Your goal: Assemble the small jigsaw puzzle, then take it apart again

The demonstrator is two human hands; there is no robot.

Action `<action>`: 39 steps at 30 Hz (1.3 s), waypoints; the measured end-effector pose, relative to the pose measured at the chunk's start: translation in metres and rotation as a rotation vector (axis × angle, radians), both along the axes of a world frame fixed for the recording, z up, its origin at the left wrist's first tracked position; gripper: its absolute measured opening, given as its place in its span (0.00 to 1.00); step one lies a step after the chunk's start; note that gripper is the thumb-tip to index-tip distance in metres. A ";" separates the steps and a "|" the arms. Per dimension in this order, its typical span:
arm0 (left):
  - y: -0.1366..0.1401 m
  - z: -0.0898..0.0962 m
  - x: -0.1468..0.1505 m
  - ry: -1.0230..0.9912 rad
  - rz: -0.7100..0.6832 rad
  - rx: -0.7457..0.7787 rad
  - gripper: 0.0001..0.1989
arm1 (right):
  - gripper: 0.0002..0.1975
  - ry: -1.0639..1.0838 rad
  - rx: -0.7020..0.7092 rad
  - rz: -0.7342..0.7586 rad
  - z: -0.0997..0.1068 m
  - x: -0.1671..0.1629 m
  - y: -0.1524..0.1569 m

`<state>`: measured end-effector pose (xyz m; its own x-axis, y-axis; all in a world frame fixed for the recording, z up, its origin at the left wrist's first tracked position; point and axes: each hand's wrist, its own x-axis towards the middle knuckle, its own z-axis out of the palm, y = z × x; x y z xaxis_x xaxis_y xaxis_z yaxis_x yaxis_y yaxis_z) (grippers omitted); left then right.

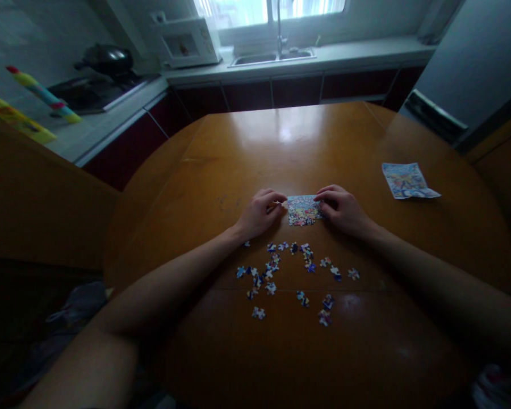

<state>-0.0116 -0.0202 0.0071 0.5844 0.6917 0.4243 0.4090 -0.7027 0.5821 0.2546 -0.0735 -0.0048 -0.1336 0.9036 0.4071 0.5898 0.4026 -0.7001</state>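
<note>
A partly assembled jigsaw puzzle [303,212] lies on the wooden table, its top edge straight and its lower edge jagged. At its left edge is my left hand [260,213], with thumb and forefinger bent against the side. My right hand [344,211] grips the right edge, fingertips resting over the upper right corner. Loose puzzle pieces are scattered nearer to me: a cluster [259,277] below my left hand, a short joined strip [307,257] in the middle, and a single piece [354,274] toward my right forearm.
A creased printed sheet [409,180] lies on the right of the table [221,153]. Beyond are a counter with a sink [276,58], a white microwave [189,42], and a stove with a black pot [108,59]. Colourful tubes [45,94] stand out at the left.
</note>
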 end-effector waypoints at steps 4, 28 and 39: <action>0.002 -0.002 -0.001 0.002 -0.002 0.000 0.09 | 0.08 0.002 0.000 0.003 -0.001 0.000 0.001; 0.002 -0.001 -0.002 -0.004 -0.011 0.006 0.10 | 0.07 -0.009 0.007 -0.022 0.001 -0.001 -0.001; 0.002 -0.002 0.001 -0.050 0.025 -0.059 0.11 | 0.07 -0.023 0.004 -0.022 -0.003 0.002 0.001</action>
<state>-0.0106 -0.0180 0.0055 0.5460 0.7304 0.4103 0.3954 -0.6565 0.6424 0.2563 -0.0726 -0.0076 -0.1233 0.9047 0.4078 0.6140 0.3924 -0.6849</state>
